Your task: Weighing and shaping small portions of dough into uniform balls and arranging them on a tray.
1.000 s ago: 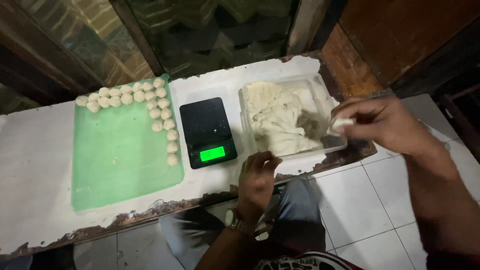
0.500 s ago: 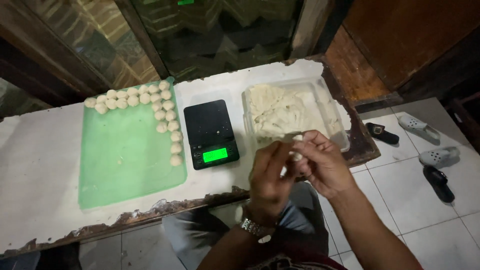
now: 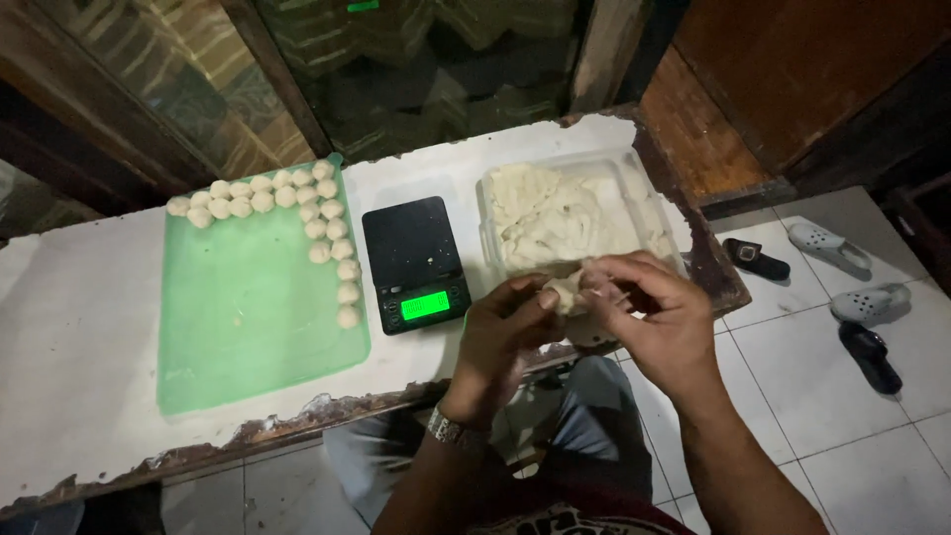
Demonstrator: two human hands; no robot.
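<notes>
Pale dough [image 3: 555,213] fills clear tub [image 3: 634,173]; both hands pinch lump [image 3: 567,290].

Quick tally, left to right:

- One green mat [image 3: 248,327], left of centre.
- Roughly twenty dough balls [image 3: 263,201] along its top and right edges; too tightly packed for an exact number.
- One black scale [image 3: 411,260], centre.
- One clear tub [image 3: 634,188] of dough, right of centre.
- Two hands, left hand [image 3: 500,342] and right hand [image 3: 664,322], with one lump of dough [image 3: 565,292] between them.
- One wristwatch [image 3: 446,428].
- Four shoes at far right: two pale clogs [image 3: 830,246], two dark sandals [image 3: 755,260].
</notes>
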